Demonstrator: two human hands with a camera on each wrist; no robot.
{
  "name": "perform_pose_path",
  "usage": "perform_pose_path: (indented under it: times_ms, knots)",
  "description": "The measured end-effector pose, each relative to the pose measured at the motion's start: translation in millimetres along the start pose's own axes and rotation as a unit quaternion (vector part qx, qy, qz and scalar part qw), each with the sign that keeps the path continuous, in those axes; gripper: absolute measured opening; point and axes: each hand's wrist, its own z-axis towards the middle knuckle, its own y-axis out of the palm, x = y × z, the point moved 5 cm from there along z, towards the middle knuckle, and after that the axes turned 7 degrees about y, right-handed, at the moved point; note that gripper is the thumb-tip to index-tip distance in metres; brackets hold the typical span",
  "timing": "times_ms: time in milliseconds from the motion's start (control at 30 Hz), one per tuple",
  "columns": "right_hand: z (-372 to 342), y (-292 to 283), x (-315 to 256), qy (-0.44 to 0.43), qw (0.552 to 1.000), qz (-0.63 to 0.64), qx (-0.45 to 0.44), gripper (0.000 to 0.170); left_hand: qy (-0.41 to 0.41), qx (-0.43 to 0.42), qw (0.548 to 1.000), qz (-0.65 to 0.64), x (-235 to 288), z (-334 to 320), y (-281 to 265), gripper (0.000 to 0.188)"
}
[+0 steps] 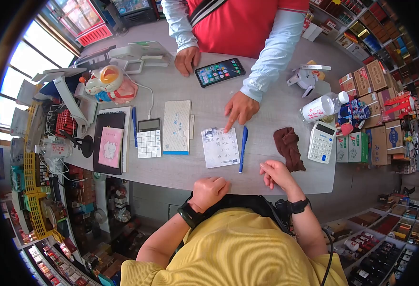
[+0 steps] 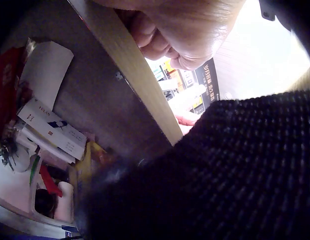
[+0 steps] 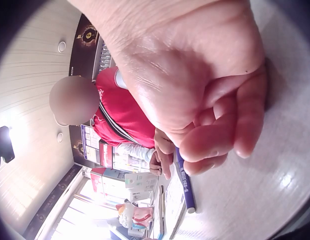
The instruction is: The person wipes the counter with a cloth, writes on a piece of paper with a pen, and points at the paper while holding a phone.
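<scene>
Head view, from the left: a pink notebook (image 1: pixel 110 148) lies on the table (image 1: pixel 262 183), then a slim pen (image 1: pixel 134 126) pointing away from the wearer, a small calculator (image 1: pixel 149 140) with its display at the far end, and a booklet (image 1: pixel 176 126) lengthwise near to far. The wearer's left hand (image 1: pixel 209 193) rests at the near table edge, fingers curled in like a fist, with nothing seen in its hold.

Just beyond it and to the right, the paper slip (image 1: pixel 222 155) lies flat, its handwriting facing up. Its long axis runs near to far, the far end leaning a little left, with a printed mark at its far left corner. The other person's hand (image 1: pixel 243 107) comes in from the far side, a finger at the slip's far edge.

Right of the slip lies a blue pen (image 1: pixel 243 150), almost in line with it, far end tipped slightly right; which end writes I cannot tell. Next is the wearer's right hand (image 1: pixel 277 174), palm partly turned up, fingers loosely bent and gripping nothing. Near it, a crumpled brown cloth (image 1: pixel 288 148) stretches near to far, then a larger calculator (image 1: pixel 322 143), display end away from the wearer.
</scene>
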Motion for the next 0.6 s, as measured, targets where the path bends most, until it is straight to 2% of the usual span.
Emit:
perform_pose_path:
  times_ms: [600]
  knots:
    - [0.7,-0.7,0.1,0.002,1.000,0.005,0.001,0.033,-0.006,-0.002,1.000,-0.005,1.7,1.5,-1.9,0.033]
